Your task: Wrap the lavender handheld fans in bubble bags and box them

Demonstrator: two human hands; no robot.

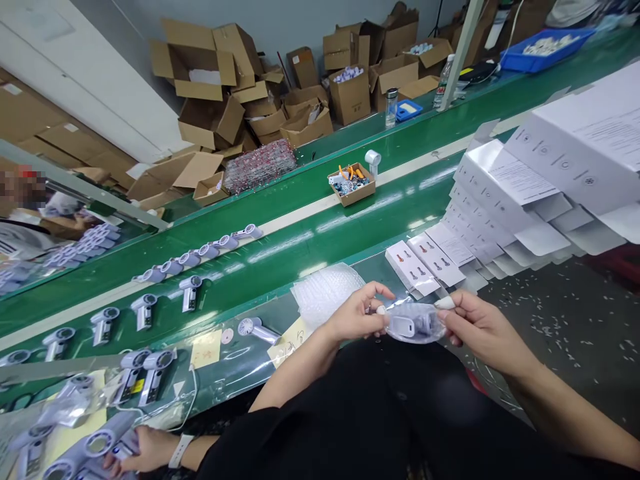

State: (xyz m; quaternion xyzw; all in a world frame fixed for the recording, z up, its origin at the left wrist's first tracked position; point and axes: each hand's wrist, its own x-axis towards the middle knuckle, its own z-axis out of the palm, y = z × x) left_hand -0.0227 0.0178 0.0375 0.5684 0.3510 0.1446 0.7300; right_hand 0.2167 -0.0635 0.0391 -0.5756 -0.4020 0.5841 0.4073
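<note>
My left hand point(361, 312) pinches the left end of a clear plastic bag point(415, 323) that has a pale lilac device inside. At the bag's right end, my right hand point(467, 321) has its fingers closed on the plastic. White covers show on some fingertips. The bag hangs level in front of my body, near the bench edge. Just beyond my left hand lies a stack of bubble wrap point(327, 293). Printed white boxes point(411, 268) lie beyond the bag. A small lilac fan point(257, 329) rests on the bench to the left.
Stacked white cartons point(505, 193) rise at the right. A parts box point(353, 187) and a row of fans point(200, 252) stand along the green conveyor point(300, 240). At lower left, another person's hand point(157, 448) touches fans. Cardboard boxes point(203, 67) fill the back.
</note>
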